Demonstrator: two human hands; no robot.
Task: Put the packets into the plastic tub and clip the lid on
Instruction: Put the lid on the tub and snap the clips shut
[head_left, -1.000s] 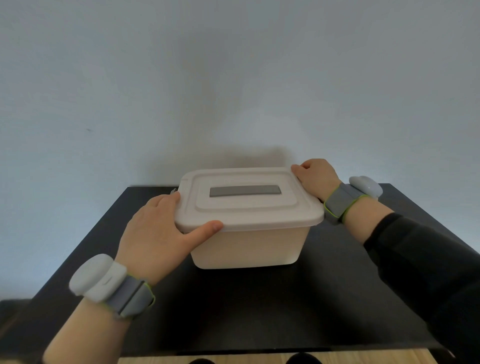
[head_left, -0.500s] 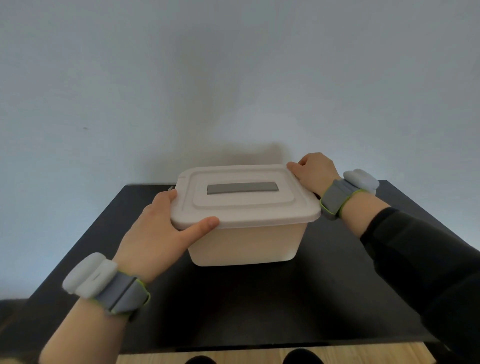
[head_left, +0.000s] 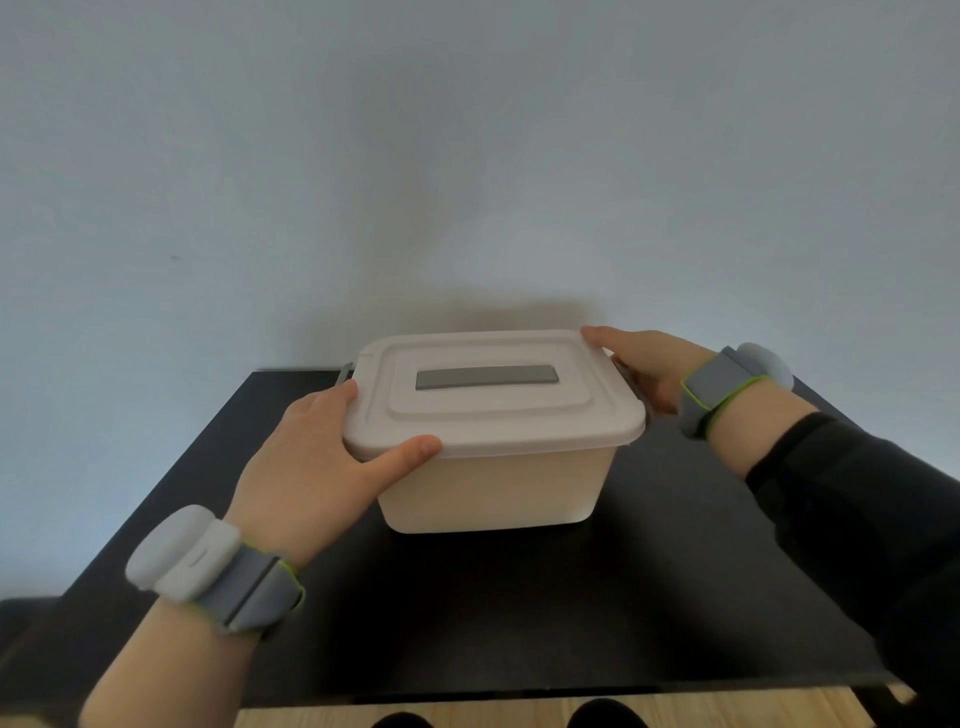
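A cream plastic tub (head_left: 493, 488) stands on the black table (head_left: 519, 613), covered by its pale lid (head_left: 493, 405) with a grey strip in the middle. My left hand (head_left: 317, 457) grips the lid's left edge, thumb along the front rim. My right hand (head_left: 644, 364) holds the lid's right edge near the far corner, over a grey side clip. No packets are in view; the tub's inside is hidden.
A plain pale wall (head_left: 467, 182) rises right behind the table. The table's front edge (head_left: 519, 693) runs above a wooden floor, where my shoe tips show. Both wrists carry grey bands with white pods.
Both hands stay on the lid's two sides. The right hand has shifted slightly along the right edge. The tub sits in about the same place.
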